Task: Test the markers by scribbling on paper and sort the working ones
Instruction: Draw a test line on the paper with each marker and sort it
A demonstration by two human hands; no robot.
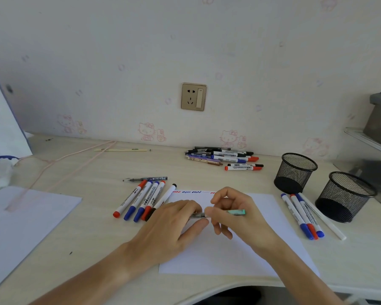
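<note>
A white sheet of paper (240,256) lies in front of me, with red and blue scribbles (191,191) along its top edge. Over it both hands hold one pen with a mint-green barrel (237,212). My left hand (178,221) pinches its grey end and my right hand (231,210) grips the barrel. Several markers (141,200) lie in a row left of the paper. Several more markers (304,216) lie to its right. A pile of markers and pens (224,158) sits at the back near the wall.
Two black mesh pen cups (295,172) (345,195) stand at the right. A second white sheet (20,221) lies at the left. A pink cord (59,164) runs across the desk, and a thin pen (144,179) lies above the left row.
</note>
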